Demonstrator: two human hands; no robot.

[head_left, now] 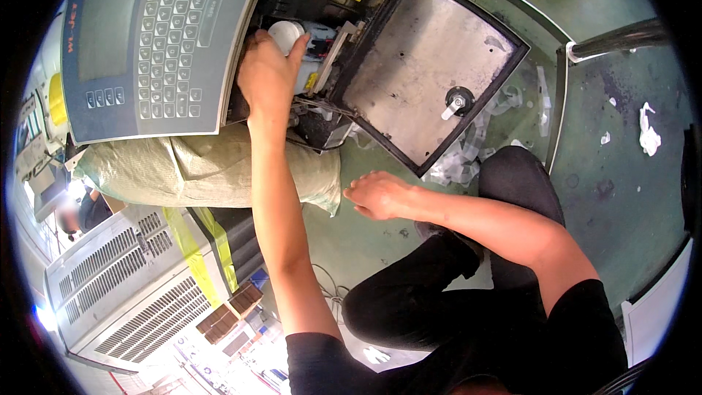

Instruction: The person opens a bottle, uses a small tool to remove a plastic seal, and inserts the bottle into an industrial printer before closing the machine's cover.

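Note:
My left hand (267, 77) reaches into the machine's lower compartment. Its thumb and fingers close round a white round cap (286, 35); the fingertips on the far side are hidden. Beside the cap sits a pale bluish container (301, 82) with a yellow label. The compartment's metal door (431, 66) is swung out to the right, with a black-based latch handle (457, 102) on it. My right hand (382, 195) hangs below the door in front of my knees, its fingers curled together with nothing visible in them.
A machine panel with a keyboard (175, 36) stands at the upper left, above a stuffed woven sack (212, 168). A vented grey unit (131, 285) with yellow tape is at the lower left. Scraps of clear plastic (461, 164) and crumpled white paper (648, 130) lie on the green floor.

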